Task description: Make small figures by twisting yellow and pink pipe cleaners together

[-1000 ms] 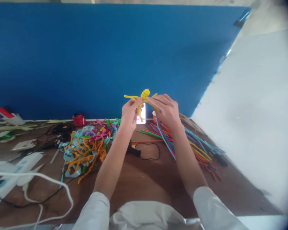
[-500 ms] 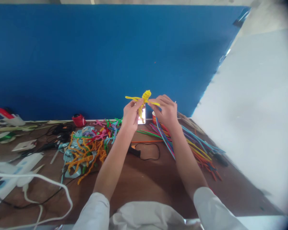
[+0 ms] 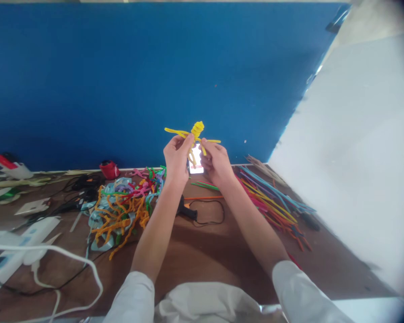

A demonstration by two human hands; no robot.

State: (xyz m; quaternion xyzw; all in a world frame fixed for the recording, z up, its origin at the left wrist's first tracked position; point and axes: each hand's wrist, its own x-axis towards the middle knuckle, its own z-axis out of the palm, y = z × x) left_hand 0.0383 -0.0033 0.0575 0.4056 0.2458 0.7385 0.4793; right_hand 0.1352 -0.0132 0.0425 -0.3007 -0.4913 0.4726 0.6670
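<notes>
A yellow figure twisted from pipe cleaners [image 3: 197, 129] is held up in front of the blue panel. It has a coiled upper part, with thin strands sticking out left, right and downward. My left hand [image 3: 177, 154] is closed, thumb and fingers pinching the figure just below the coil. With closed fingertips my right hand [image 3: 218, 159] grips the strands on the figure's right side. Behind the two hands a phone with a lit screen [image 3: 196, 163] stands upright, partly covered by the fingers and strands.
Orange pipe-cleaner pieces [image 3: 116, 220] and other coloured ones lie heaped on the left. Loose straight pipe cleaners [image 3: 272, 197] spread out on the right. A black tool with a cord [image 3: 188, 211] rests mid-table. A white power strip [image 3: 27, 242] and cables occupy the near left.
Both hands and the yellow figure have shifted a little left. My right hand has come down and closer to my left, and a strand now bends downward beside its fingertips.
</notes>
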